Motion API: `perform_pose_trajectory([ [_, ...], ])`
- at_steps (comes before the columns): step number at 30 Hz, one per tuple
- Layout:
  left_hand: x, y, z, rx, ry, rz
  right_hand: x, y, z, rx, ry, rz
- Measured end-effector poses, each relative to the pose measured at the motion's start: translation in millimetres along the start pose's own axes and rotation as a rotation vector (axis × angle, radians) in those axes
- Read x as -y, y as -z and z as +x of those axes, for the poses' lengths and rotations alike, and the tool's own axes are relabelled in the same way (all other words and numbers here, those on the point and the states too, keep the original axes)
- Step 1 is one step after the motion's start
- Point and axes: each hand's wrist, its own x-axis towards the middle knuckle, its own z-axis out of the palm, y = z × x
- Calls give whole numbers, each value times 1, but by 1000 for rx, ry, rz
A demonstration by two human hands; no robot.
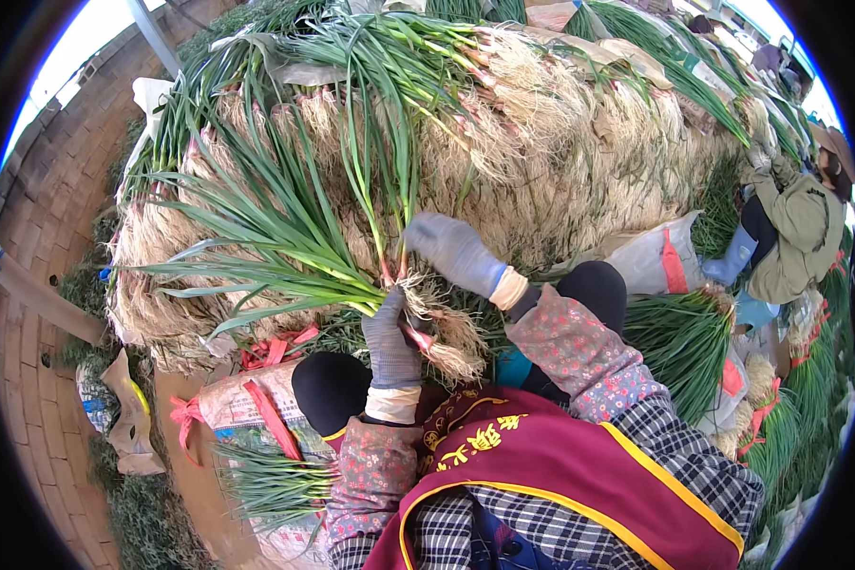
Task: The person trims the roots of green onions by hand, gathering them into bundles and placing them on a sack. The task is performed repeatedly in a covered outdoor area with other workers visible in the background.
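Note:
My left hand [393,342], in a grey knit glove, is closed around the base of a bunch of green garlic [320,267]. Its flat leaves fan out to the left, and its pale roots [456,349] hang over to the right of the glove. Two stalks [377,228] stand more upright from the same grip. My gloved right hand [456,249] is blurred beside these stalks, just above the roots. Its fingers seem curled, but whether they touch a stalk cannot be made out.
A long heap of green garlic [527,192] rises in front, roots facing me. Left of my knees lies a printed sack [256,402] with red ties and a small bunch [278,481]. Tied bundles [684,349] are at right, near a seated person [791,228]. Paving [50,214] borders the left.

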Motion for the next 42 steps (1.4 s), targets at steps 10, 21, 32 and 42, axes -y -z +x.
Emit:
perform_pose_trajectory([
  [10,-13,-22,-18,-8,66,40,4,26,1,343,-800,470],
  [21,-11,-12,-15,-7,273,-74,4,-2,37,-418,-848,89],
  [32,-12,2,-15,145,350,-166,-39,2,-2,311,-600,967],
  [42,-38,22,-37,148,289,-89,-50,30,62,-433,-858,611],
])
